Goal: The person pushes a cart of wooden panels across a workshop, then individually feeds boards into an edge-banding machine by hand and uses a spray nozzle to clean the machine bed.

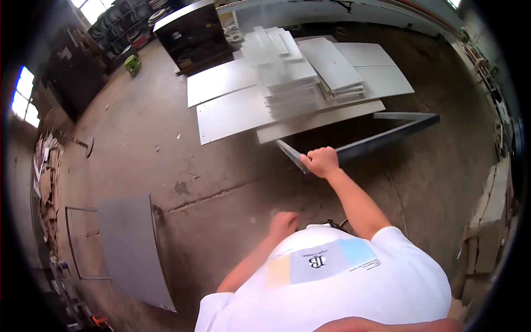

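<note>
My right hand (322, 161) is closed around a corner of a dark grey metal frame (387, 136), out in front of my body. One long bar of the frame stretches away to the right, and shorter pale-edged sides run back from its ends. The frame is tilted, close to the near edge of a spread of white panels (232, 119). Nearer to me, my left hand (285, 222) hangs by my waist, touching no panel or frame. Motion smears its fingers, so their pose is unclear.
White boards are stacked (334, 69) on the flat panels. A black cabinet (191, 36) stands behind them at the left. A grey panel (133, 249) rests at the lower left beside a thin rectangular frame (67, 243). Cardboard (489, 216) lines the right side. A green object (132, 65) sits farther off.
</note>
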Action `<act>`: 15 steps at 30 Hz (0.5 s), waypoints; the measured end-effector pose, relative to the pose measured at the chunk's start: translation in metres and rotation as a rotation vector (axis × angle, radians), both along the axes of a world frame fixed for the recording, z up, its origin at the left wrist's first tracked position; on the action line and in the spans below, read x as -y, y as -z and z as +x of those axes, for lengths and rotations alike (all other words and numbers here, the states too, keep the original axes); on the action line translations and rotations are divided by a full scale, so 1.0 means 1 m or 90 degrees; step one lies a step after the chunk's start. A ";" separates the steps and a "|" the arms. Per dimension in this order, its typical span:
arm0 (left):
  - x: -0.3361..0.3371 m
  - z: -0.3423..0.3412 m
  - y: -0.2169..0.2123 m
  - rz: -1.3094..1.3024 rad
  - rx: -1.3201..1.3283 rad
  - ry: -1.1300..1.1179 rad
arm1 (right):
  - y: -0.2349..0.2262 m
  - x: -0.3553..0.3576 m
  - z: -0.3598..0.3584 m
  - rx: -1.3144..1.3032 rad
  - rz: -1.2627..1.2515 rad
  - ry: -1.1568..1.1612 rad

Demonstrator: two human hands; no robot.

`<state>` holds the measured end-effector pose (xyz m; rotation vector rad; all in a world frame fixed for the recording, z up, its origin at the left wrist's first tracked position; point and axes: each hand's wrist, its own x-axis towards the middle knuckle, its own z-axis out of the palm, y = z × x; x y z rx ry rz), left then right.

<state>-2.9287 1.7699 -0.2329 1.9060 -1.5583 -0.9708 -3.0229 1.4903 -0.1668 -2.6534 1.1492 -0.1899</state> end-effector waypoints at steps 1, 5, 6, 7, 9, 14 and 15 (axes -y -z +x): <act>-0.026 0.012 0.015 0.005 -0.031 -0.050 | 0.004 0.009 -0.001 -0.004 0.010 0.014; -0.083 0.097 0.053 0.188 -0.112 0.038 | 0.029 0.055 0.051 -0.187 0.108 0.096; -0.049 0.125 0.051 0.161 -0.107 0.027 | 0.012 0.081 0.072 -0.148 0.097 0.076; -0.011 0.150 0.037 0.138 -0.096 0.018 | -0.011 0.110 0.088 -0.099 0.084 0.054; 0.021 0.155 0.029 0.117 -0.091 -0.026 | -0.015 0.152 0.056 -0.136 0.018 0.037; -0.009 0.233 0.062 0.159 -0.051 -0.167 | 0.020 0.126 0.076 -0.186 0.074 0.044; -0.009 0.251 0.072 0.162 -0.057 -0.191 | 0.011 0.126 0.085 -0.203 0.087 0.043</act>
